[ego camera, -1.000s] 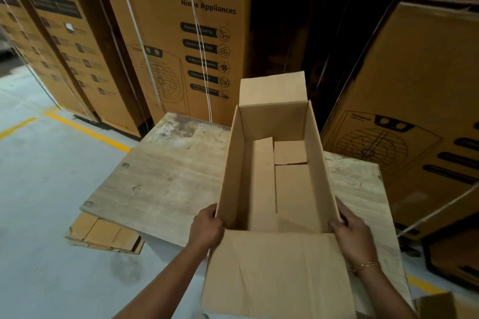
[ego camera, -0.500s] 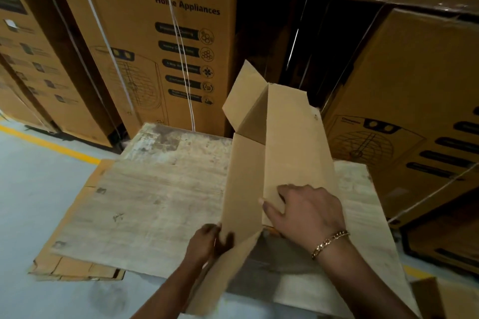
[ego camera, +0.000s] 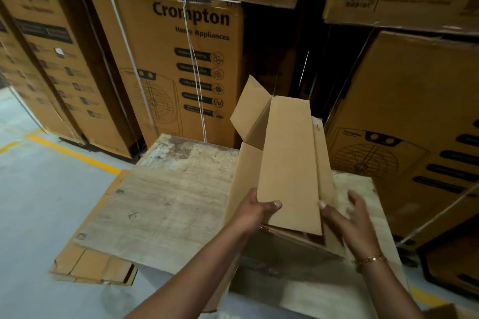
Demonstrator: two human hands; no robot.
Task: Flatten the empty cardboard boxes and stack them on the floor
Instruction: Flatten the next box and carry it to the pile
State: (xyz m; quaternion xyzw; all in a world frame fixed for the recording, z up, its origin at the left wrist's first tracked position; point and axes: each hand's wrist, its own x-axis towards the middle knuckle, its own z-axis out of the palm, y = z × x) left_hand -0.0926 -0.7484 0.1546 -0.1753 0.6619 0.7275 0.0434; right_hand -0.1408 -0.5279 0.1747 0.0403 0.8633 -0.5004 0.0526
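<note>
Head view: the only view supplied.
Box (ego camera: 287, 163): held half-collapsed above the table (ego camera: 168, 202), its panels skewed toward each other. One far flap (ego camera: 248, 103) is stuck up and out.
Left hand (ego camera: 255, 212): closed on the box's near left corner, with the thumb laid over the top panel and the fingers hidden beneath.
Right hand (ego camera: 347, 217): blurred, with fingers spread and loose. The thumb is set against the panel's right edge, and no grip is seen.
Pile (ego camera: 88, 264): flattened cardboard is laid on the floor (ego camera: 39, 202), partly tucked under the table's near left corner.
Cartons (ego camera: 181, 59): printed, strapped cartons are stacked close behind and to the right.
Step, as judged: the box is being pressed flat and has not yet been stacked.
Risk, spring-back: the box is held by one hand only, so the panels could be sprung open again once pressure is eased.
Risk, flap: the raised flap could be folded under crookedly or torn if the box is pressed down without being straightened.
Risk, slip: the box could be dropped off the table's near edge, since most of it is held by one corner.
Risk, stack: a box left half-flat would probably be seated unevenly on the pile, and the pile could be tipped.
</note>
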